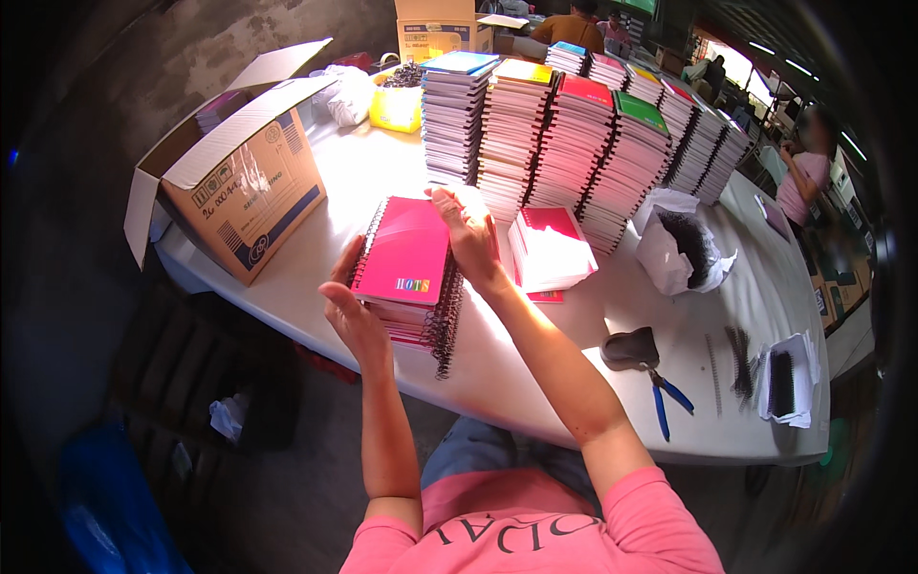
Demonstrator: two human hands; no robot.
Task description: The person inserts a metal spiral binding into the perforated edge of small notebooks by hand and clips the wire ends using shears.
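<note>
Bench (495, 354) spans mid-frame; left of center sits a pink-covered stack of spiral-bound notebooks (402, 244), probably heavy, slick and apt to shear, best held by both long sides. The left hand (360, 323) spreads wide alongside; the right hand's (474, 244) grip I cannot tell, fingers partly hidden. Lower coils (445, 330) blur together.
</note>
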